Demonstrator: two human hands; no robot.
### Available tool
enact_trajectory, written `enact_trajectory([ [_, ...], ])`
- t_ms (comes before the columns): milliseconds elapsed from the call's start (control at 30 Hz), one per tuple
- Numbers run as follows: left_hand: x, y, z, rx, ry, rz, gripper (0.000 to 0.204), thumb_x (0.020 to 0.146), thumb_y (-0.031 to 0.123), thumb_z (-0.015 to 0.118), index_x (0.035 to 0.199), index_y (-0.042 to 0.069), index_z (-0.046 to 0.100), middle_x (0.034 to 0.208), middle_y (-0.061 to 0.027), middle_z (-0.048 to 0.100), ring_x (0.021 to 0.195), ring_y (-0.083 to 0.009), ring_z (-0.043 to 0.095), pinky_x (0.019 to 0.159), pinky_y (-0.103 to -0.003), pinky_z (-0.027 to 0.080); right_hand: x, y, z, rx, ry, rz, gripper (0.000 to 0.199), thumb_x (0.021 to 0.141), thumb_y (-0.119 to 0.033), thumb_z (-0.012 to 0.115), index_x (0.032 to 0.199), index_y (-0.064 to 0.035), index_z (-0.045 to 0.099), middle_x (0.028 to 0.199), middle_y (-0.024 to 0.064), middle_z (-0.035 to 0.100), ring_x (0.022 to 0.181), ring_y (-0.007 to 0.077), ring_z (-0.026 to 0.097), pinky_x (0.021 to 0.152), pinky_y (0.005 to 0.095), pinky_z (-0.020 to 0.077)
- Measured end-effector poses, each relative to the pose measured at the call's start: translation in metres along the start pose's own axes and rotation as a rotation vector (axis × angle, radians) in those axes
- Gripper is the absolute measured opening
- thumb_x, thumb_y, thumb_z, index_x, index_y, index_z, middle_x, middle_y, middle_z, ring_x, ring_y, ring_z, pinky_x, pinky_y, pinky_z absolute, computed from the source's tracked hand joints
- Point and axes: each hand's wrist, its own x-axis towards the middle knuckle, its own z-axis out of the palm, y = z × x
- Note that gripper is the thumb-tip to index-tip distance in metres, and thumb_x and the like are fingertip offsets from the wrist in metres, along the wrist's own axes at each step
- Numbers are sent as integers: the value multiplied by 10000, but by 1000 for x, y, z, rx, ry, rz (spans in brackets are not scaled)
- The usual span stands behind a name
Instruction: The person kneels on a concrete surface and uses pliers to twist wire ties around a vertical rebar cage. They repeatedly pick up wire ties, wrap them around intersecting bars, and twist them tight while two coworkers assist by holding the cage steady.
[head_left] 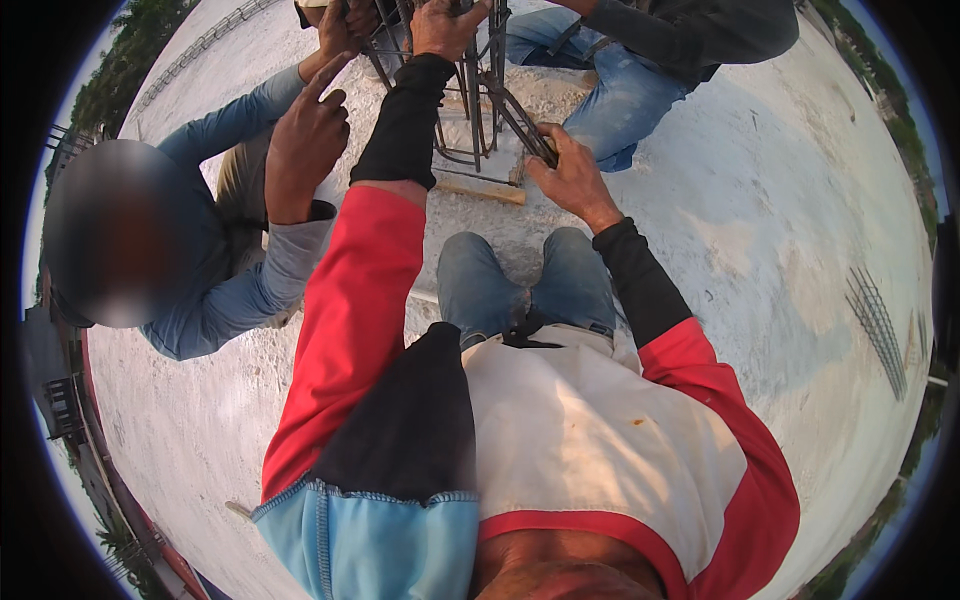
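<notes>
An upright cage of dark steel rebar (478, 100) stands at the top middle, its foot by a wooden strip (482, 189). My left hand (445, 30) is closed around a bar at the cage's upper left. My right hand (577, 178) lies lower, at the cage's right side. Its fingers grip the lower end of a pair of slanting dark metal rods (522, 127); whether they are rebar or tool handles I cannot tell. The cage's top runs out of view.
At left crouches a co-worker whose raised hand (308, 140) points beside my left forearm; their other hand (338, 32) is near the cage. Another person in jeans (625, 110) sits at the upper right. Mesh-like rebar (877, 330) lies on the pale concrete slab (770, 250) at far right.
</notes>
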Motion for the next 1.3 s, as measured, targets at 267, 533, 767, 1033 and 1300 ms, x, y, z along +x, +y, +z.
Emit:
enact_trajectory([
  [267, -3, 14, -3, 79, -39, -71, 438, 880, 295, 767, 1236, 44, 723, 905, -172, 745, 834, -291, 707, 771, -423, 547, -22, -11, 6, 205, -170, 125, 402, 1021, -253, 590, 1289, 46, 593, 792, 134, 693, 646, 258, 704, 549, 384, 551],
  [533, -4, 9, -5, 122, -79, -46, 404, 912, 373, 753, 1116, 24, 744, 866, -111, 761, 821, -241, 726, 785, -394, 548, -42, -9, 30, 1584, -449, 357, 512, 1030, -397, 675, 1380, -42, 557, 754, 31, 642, 580, 117, 628, 542, 265, 519],
  [767, -8, -3, 4, 71, -16, -42, 358, 834, 453, 805, 957, 122, 741, 765, -68, 747, 740, -246, 731, 735, -413, 553, -25, 18, 16, 352, -251, 234, 445, 936, -304, 748, 1244, -36, 571, 818, 106, 673, 686, 245, 702, 616, 377, 548],
  [1033, -4, -8, -1, -17, -52, -78, 332, 848, 375, 815, 1045, 112, 768, 790, -47, 760, 742, -168, 717, 751, -360, 555, -32, 20, 27, -351, 34, -170, 369, 1016, -230, 633, 1274, 32, 606, 819, 130, 683, 719, 319, 699, 637, 450, 525],
  [1300, -10, 4, -7, -26, -52, -73, 398, 855, 326, 815, 1186, 110, 771, 840, -22, 768, 773, -102, 682, 774, -335, 555, -46, -6, 43, 1533, -527, 348, 474, 1048, -428, 639, 1279, -15, 601, 771, 3, 604, 609, 116, 619, 587, 302, 540],
])
